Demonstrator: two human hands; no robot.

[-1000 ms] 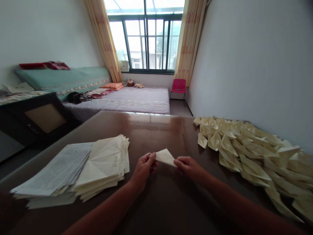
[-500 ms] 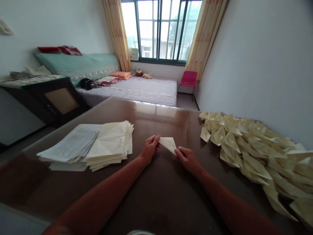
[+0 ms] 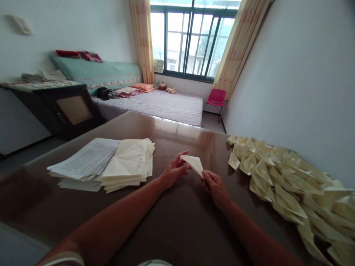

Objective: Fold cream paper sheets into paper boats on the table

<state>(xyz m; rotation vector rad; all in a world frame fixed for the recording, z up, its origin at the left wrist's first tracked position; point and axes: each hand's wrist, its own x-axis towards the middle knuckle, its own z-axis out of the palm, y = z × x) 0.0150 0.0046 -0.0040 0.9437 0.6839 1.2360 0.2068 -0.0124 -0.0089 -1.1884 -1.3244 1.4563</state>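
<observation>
A small folded piece of cream paper (image 3: 194, 163) is held above the table in the middle of the head view. My right hand (image 3: 215, 184) pinches its lower right corner between thumb and fingers. Beside the paper's left corner is my left hand (image 3: 175, 170), its thumb and fingers spread apart and not gripping it. To the left lies a stack of cream sheets (image 3: 127, 160) with crease lines on the top one. Many folded paper shapes (image 3: 280, 173), in the same cream colour, are heaped on the right.
Printed white sheets (image 3: 85, 157) lie left of the cream stack on the glossy brown table (image 3: 166, 221). A round rim (image 3: 155, 262) shows at the near edge. Beyond the table are a bed (image 3: 155, 105), a pink chair (image 3: 216, 97) and a dark cabinet (image 3: 52, 107).
My left hand has let go of the folded paper's left corner and its fingers have opened. My right hand still holds the paper. The camera view has tilted slightly.
</observation>
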